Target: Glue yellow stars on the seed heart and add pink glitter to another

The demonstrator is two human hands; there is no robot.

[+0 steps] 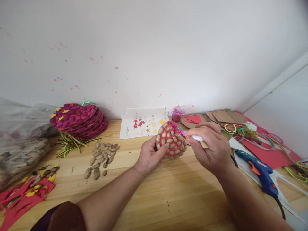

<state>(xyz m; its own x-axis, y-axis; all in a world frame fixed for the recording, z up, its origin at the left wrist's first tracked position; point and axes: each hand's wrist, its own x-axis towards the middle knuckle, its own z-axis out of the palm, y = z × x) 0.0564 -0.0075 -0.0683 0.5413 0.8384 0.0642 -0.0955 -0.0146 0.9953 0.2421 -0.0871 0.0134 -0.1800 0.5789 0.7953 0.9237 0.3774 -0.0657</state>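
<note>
My left hand grips the lower left edge of a round red disc covered with peanuts, its thumb pressing on the front. Wet magenta paint coats several peanuts along the disc's top edge; the others are bare tan shells. In my right hand is a paintbrush with a white handle, pinched between thumb and fingers. The brush's magenta tip touches the disc's upper right rim. Behind the disc stands a clear plastic cup of magenta paint.
Left of my hands lie loose peanuts, a stack of painted discs, a peanut bag and red paper scraps. Paper stars rest on a white sheet. Rightward are cardboard discs and a corded blue glue gun.
</note>
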